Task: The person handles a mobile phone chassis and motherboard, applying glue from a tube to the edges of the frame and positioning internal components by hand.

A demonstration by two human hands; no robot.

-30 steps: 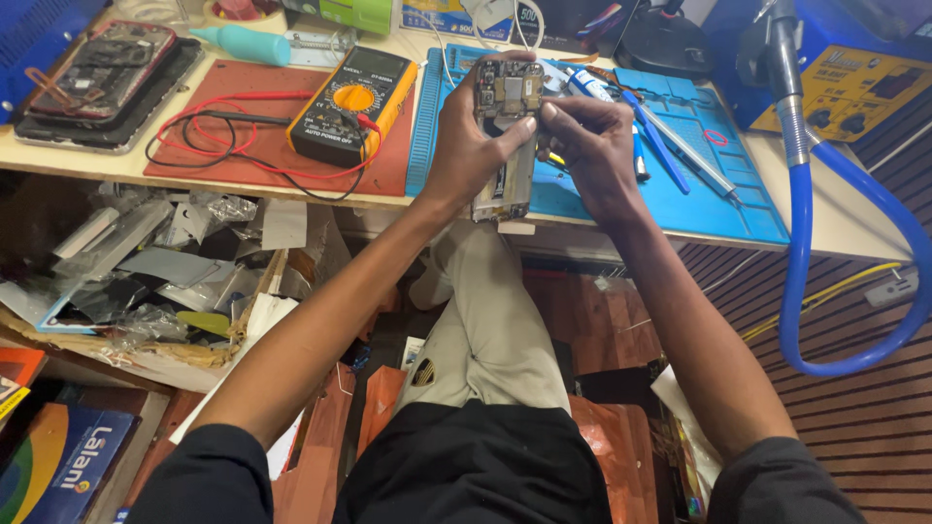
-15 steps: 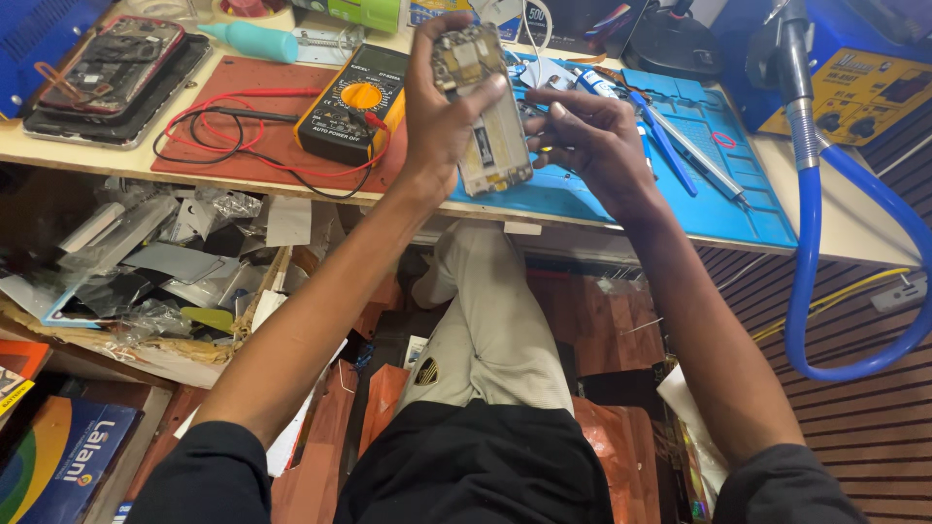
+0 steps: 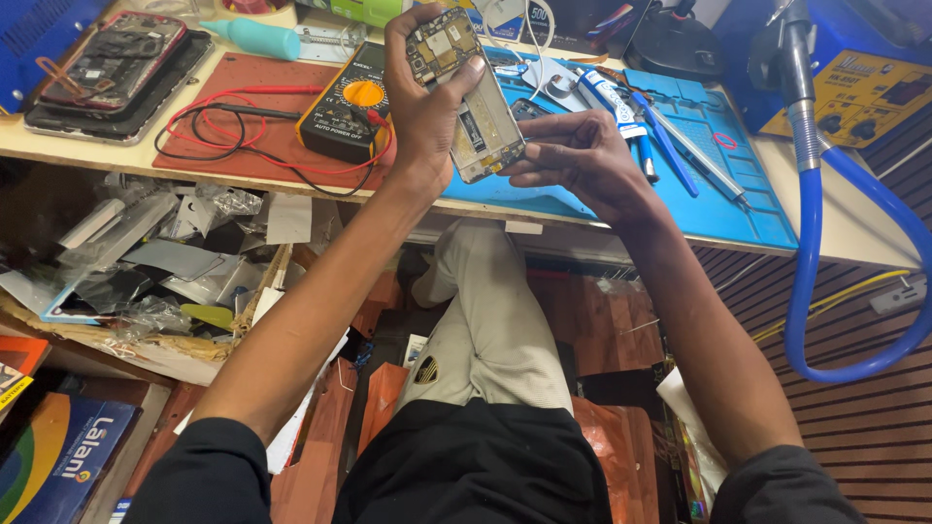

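While the opened phone (image 3: 473,97) sits raised over the near edge of the bench, back cover off and circuit board facing the camera, the left hand (image 3: 419,107) grips it from the left side, thumb across the frame, fingers curled over the top. Right hand (image 3: 575,160) is at the phone's lower right corner, fingers bent and pinched together against that edge; cannot tell if they hold anything small. Both forearms reach up from the lap. Under the hands lies a blue work mat (image 3: 738,194) with tweezers (image 3: 694,150) on it. Just left, a yellow-and-black meter (image 3: 348,107) with red and black leads on a red mat (image 3: 238,136). Far left, another dismantled phone (image 3: 107,63). Blue hose (image 3: 835,262) loops at right. Below the bench, a cluttered tray of scraps (image 3: 136,262).
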